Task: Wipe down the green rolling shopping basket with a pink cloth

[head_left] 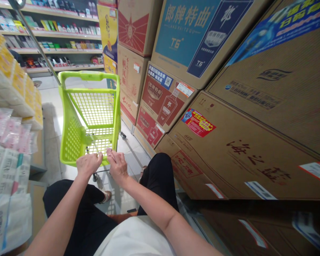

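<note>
In the head view, my left hand (89, 164) and my right hand (117, 166) are close together, side by side, over the near rim of a lime-green shopping cart (73, 144). Both have their fingers curled and pressed together. A thin pale strip (95, 142) slants up from my left fingertips across the basket; its kind is too blurred to tell. Whatever sits inside either grip is hidden by the fingers. The basket has lattice walls, and its tall handle frame rises on the far side.
Stacked cardboard cartons (245, 142) line the right side. Packs of tissues and other packaged goods (12, 121) are piled on the left. Shelves of small products (66, 35) stand at the back. A metal pole (37, 41) leans by the cart, on the tiled floor (52, 117).
</note>
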The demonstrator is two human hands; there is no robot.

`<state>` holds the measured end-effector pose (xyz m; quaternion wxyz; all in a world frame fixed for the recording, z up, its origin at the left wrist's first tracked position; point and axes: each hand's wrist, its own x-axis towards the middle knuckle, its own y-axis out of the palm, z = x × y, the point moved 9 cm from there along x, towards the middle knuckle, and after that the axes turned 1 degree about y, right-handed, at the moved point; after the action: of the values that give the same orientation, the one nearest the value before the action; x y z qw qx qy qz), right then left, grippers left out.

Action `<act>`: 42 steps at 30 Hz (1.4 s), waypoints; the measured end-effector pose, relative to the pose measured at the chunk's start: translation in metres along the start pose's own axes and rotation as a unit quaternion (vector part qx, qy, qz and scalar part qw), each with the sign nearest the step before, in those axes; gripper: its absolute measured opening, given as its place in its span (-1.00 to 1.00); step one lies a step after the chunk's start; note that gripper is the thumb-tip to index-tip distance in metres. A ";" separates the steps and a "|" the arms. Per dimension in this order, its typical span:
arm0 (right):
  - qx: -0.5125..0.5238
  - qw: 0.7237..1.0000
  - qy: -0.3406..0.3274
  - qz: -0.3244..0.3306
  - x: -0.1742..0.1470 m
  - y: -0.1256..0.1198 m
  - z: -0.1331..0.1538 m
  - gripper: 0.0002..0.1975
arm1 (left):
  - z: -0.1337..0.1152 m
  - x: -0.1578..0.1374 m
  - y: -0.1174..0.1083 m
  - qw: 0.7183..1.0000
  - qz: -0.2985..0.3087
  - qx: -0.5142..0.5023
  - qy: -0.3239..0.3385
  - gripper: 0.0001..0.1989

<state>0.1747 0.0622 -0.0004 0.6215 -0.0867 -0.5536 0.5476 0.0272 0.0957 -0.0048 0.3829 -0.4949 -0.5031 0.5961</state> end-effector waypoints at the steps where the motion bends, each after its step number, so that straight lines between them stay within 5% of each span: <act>1: 0.004 1.000 -0.022 0.015 -0.002 0.002 0.004 -0.74 | 0.000 0.001 0.000 1.000 -0.001 0.000 0.002 -0.26; 4: 0.024 0.998 -0.043 0.045 0.014 0.003 0.003 -0.70 | -0.002 0.001 0.000 1.000 -0.005 0.002 0.007 -0.25; 8: 0.044 0.998 0.019 0.027 0.062 -0.002 -0.025 -0.69 | -0.009 -0.003 -0.002 1.000 -0.009 0.011 0.025 -0.20; 13: 0.007 1.000 -0.003 0.030 0.092 0.002 -0.039 -0.75 | -0.014 -0.015 -0.004 0.989 -0.015 0.038 0.141 -0.31; 19: 0.003 0.999 -0.007 0.038 0.084 -0.003 -0.037 -0.81 | 0.020 -0.018 -0.009 0.988 -0.074 0.086 0.104 -0.32; 27: 0.058 0.998 -0.006 0.025 0.031 0.001 -0.017 -0.68 | 0.007 -0.023 -0.010 0.990 -0.073 0.078 0.088 -0.32; 36: 0.180 0.941 0.250 -0.138 0.004 0.016 -0.091 -0.75 | -0.018 -0.018 -0.004 0.990 -0.099 0.049 0.087 -0.28; 42: 0.235 0.871 0.423 -0.082 -0.049 0.077 -0.133 -0.89 | -0.027 -0.021 -0.006 0.989 -0.110 0.061 0.074 -0.25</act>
<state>0.2439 0.1204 -0.1340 0.8409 -0.1162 -0.0976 0.5194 0.0573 0.0830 0.0055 0.5117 -0.4547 -0.4880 0.5416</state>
